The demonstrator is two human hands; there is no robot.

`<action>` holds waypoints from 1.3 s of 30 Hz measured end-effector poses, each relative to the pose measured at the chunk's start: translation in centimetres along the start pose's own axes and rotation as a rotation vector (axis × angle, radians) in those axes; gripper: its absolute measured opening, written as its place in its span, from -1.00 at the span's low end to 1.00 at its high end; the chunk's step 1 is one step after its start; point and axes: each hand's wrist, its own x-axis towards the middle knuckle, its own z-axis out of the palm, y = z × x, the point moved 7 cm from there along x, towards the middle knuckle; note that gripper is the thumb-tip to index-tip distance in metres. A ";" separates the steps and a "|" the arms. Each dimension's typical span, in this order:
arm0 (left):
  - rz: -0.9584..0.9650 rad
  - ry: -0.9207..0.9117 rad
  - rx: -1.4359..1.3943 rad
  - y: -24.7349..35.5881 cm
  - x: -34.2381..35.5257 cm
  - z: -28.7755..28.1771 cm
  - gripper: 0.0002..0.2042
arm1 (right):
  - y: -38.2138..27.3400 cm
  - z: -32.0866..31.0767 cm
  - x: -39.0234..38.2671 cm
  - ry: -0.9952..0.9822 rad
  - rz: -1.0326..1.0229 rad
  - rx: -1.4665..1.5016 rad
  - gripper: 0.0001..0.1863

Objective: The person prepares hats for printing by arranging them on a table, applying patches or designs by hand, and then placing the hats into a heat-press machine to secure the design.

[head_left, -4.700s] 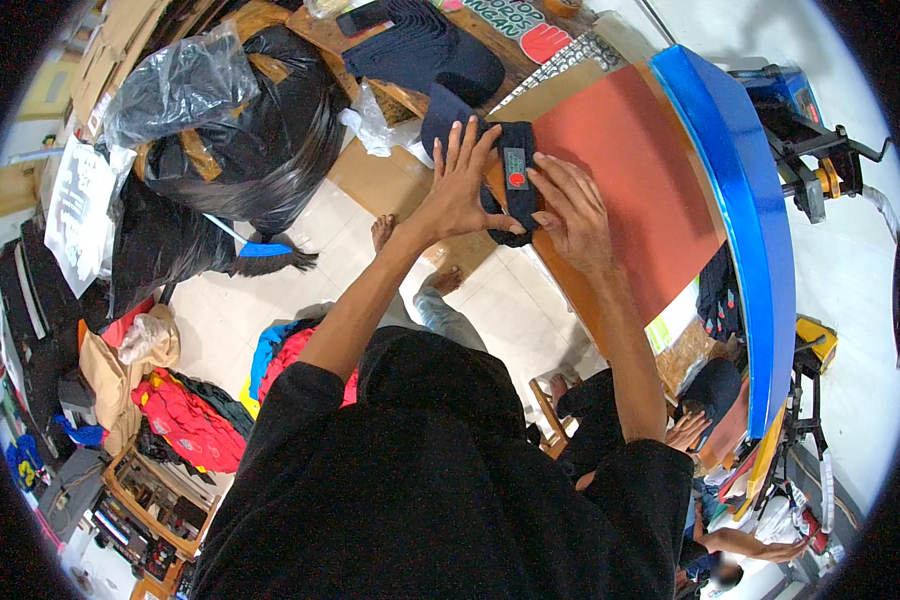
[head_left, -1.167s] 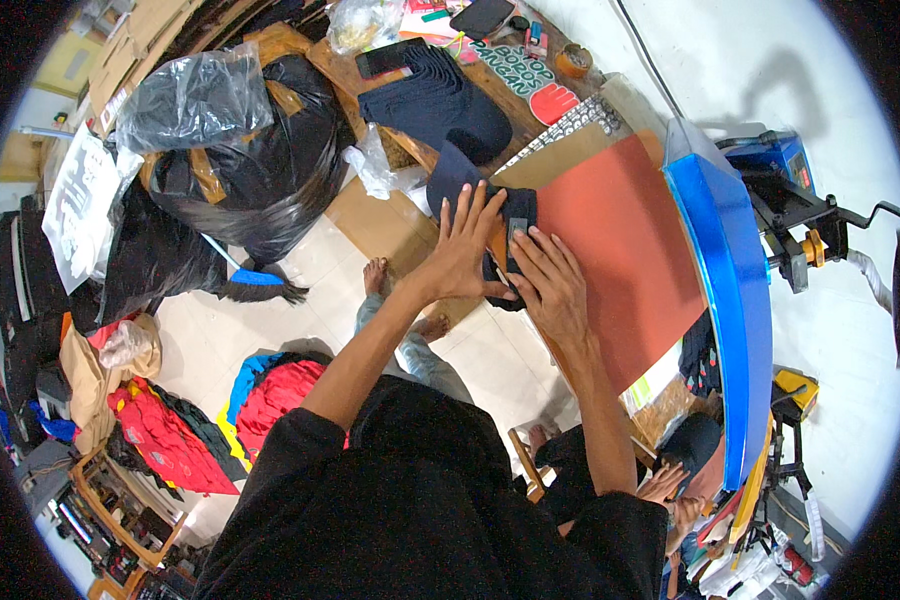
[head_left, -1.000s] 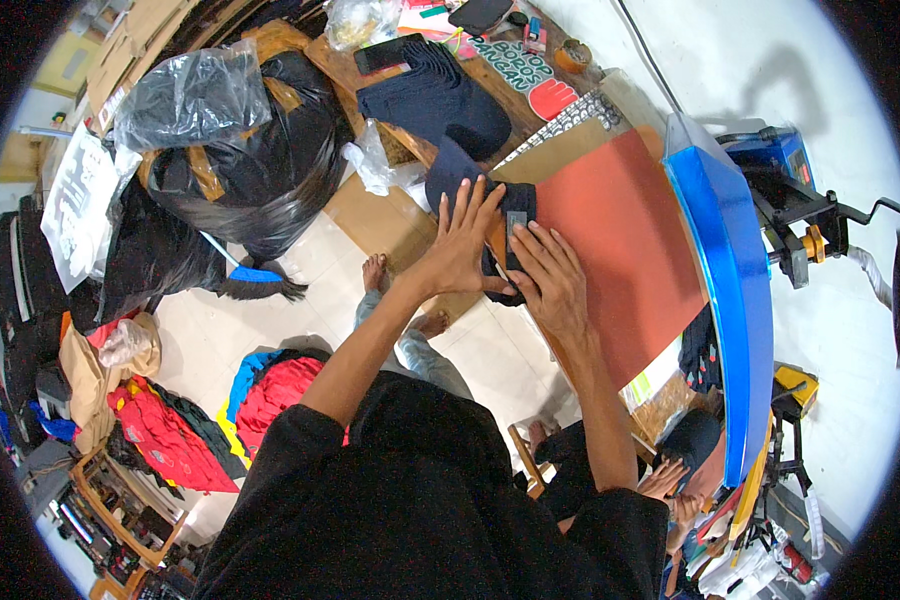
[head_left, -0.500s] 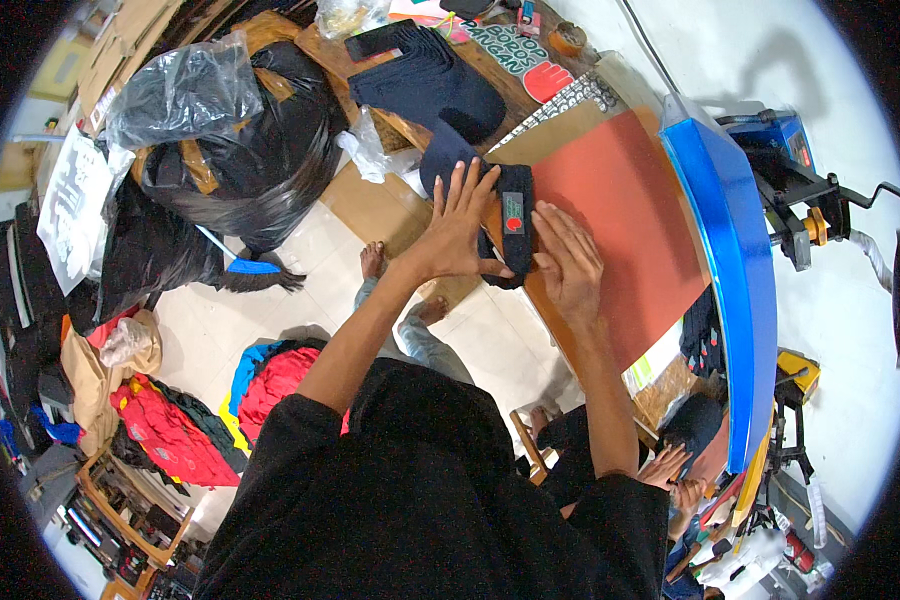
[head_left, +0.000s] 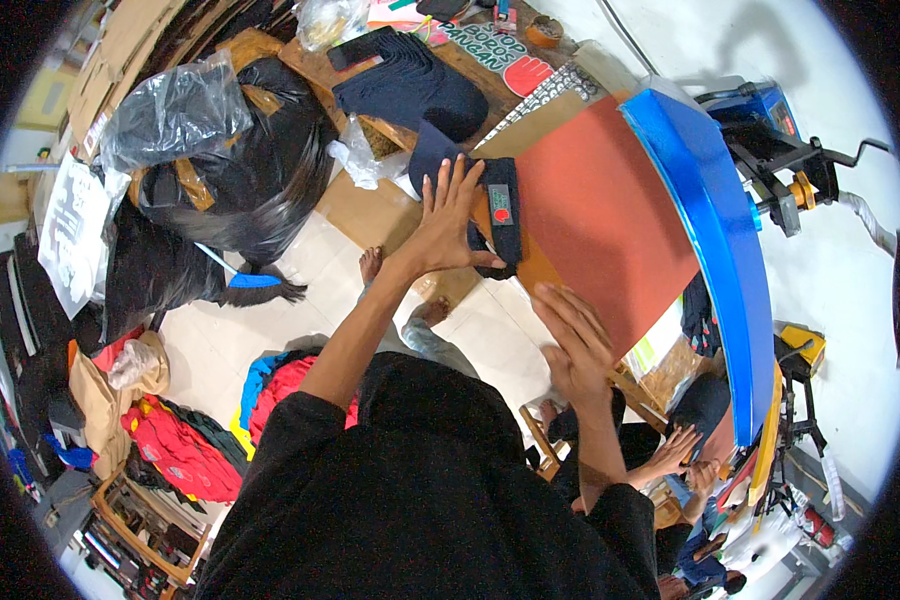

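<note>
My left hand (head_left: 445, 222) lies with fingers spread over a dark navy cloth piece (head_left: 508, 243) that looks like a cap. A small grey patch with a red mark (head_left: 500, 205) sits on its dark band, just right of my fingers. My thumb reaches to the band's near end. My right hand (head_left: 577, 345) is apart from the cloth, fingers stretched and slightly blurred, above the near edge of a reddish-brown board (head_left: 610, 215). It holds nothing. My left palm hides part of the cloth.
Behind lies a stack of navy pieces (head_left: 410, 85) beside a dark phone (head_left: 362, 48). A blue panelled machine cover (head_left: 705, 240) bounds the right side. Black plastic bags (head_left: 270, 150) fill the left. At lower right a co-worker's hands (head_left: 675, 455) work near dark cloth.
My right hand has moved off the navy cloth, back toward me and down. My left hand stays on the cloth. The whole view has shifted slightly.
</note>
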 end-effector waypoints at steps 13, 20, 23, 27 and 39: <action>-0.022 0.010 -0.011 0.6 -0.1 -0.9 0.44 | -12.3 -18.0 3.9 -0.149 -0.071 -0.679 -0.59; 0.004 0.007 -0.025 0.9 0.0 -0.5 0.42 | -13.0 -18.6 3.5 -0.130 0.133 -0.778 -0.57; 0.008 0.047 -0.044 0.3 -0.3 -1.2 0.42 | -12.8 -18.5 4.1 -0.126 0.182 -0.777 -0.54; 0.049 0.055 -0.070 0.5 -0.2 -0.8 0.40 | -13.1 -19.1 3.4 -0.110 0.313 -0.796 -0.48; 0.057 0.061 -0.103 -0.1 0.2 -1.1 0.39 | -9.7 -14.5 2.8 -0.126 1.129 -0.362 -0.31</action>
